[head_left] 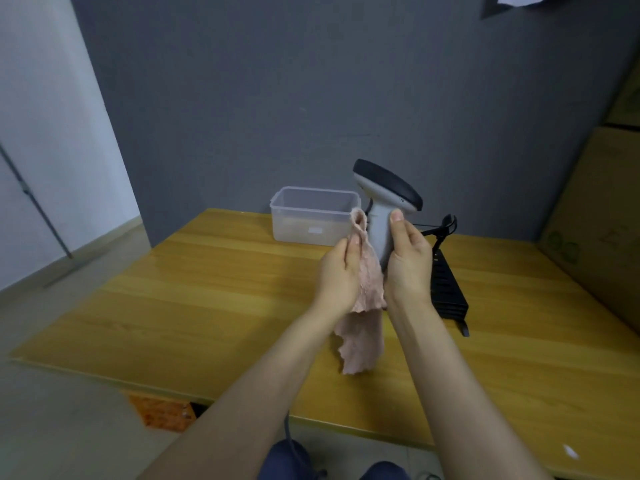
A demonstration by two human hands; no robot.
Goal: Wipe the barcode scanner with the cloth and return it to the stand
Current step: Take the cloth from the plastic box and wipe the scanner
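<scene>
The left hand is pinching a limp pink cloth against the handle of the barcode scanner. The right hand is gripping that handle. The grey, dark-headed scanner is standing upright between the hands. The black stand is lying just right of the right hand, the nearer one.

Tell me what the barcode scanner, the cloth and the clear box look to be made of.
Barcode scanner: probably hard plastic, with a smooth matte grey body, a darker cap and moulded curves.
Cloth: soft pale pink fabric, perhaps microfibre. It hangs limp with a crinkled, wavy edge.
Clear box: translucent plastic, slightly frosted. Its walls are thin and see-through, and the rim is moulded.
</scene>
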